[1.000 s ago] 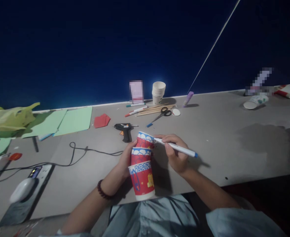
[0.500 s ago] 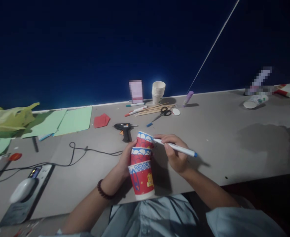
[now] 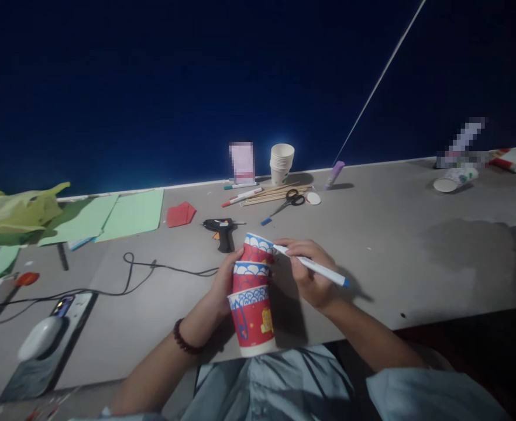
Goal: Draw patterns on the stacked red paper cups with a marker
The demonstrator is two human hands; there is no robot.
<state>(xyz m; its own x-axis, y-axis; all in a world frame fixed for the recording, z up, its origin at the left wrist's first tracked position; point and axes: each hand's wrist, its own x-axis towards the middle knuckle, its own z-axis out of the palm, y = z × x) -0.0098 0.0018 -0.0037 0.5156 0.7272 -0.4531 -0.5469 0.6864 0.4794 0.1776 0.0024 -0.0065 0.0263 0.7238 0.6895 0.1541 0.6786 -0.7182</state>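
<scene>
Three red paper cups with blue-and-white scalloped rims stand in a joined row: a near cup (image 3: 253,327), a middle cup (image 3: 246,282) and a far cup (image 3: 254,252). My left hand (image 3: 223,283) wraps round the row from the left, its thumb by the far cup; most of its fingers are hidden behind the cups. In my right hand (image 3: 313,275) is a white marker (image 3: 323,270) with a blue end, pinched between the fingers. The marker's tip meets the right side of the far cup's rim. Blue drawn lines mark the near cup's side.
Beyond the cups lie a black glue gun (image 3: 223,233), scissors (image 3: 289,202), a blue cap (image 3: 265,221), wooden sticks (image 3: 279,195) and a purple glue stick (image 3: 335,175). A white cup stack (image 3: 281,164) stands behind. A black cable (image 3: 170,268) crosses the left, near a phone (image 3: 34,368).
The rear end of the marker has dipped slightly downward and toward me as my right hand tilts a little. The cups and my left hand stay nearly in place.
</scene>
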